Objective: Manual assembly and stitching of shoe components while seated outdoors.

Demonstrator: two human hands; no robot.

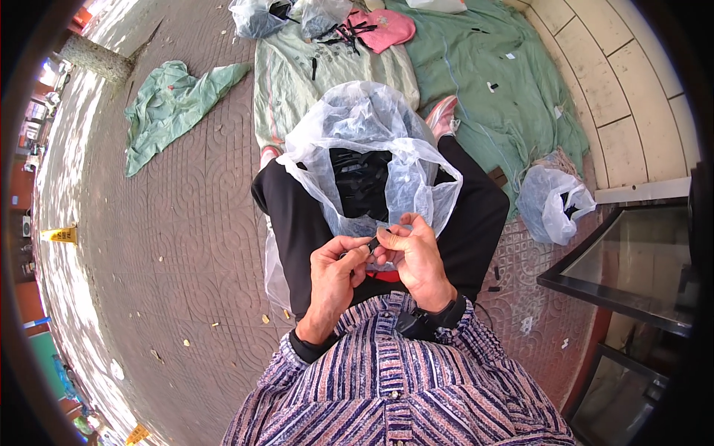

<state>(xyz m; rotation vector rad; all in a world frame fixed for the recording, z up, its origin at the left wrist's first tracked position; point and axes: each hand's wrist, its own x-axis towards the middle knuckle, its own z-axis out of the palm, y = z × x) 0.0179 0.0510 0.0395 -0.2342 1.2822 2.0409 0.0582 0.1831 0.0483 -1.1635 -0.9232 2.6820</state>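
Note:
Between my fingertips, above my lap, is a small black piece [374,244], too small to name more exactly. My left hand [336,276] pinches its left end. My right hand [418,256] has thumb and forefinger closed on its other end. Just beyond both hands, a translucent white plastic bag [416,189] stands between my legs with its mouth spread. Many dark strip-like pieces [361,182] fill the bag. A bit of red [384,276] shows below my hands, mostly hidden.
Green sheets [513,111] and a pale woven sack [282,82] cover the ground ahead. More plastic bags [260,18] and a pink cloth item [390,31] with black strips lie there. At right are a small filled bag [547,208] and a dark-framed glass panel [632,253]. A crumpled green cloth [167,104] lies left.

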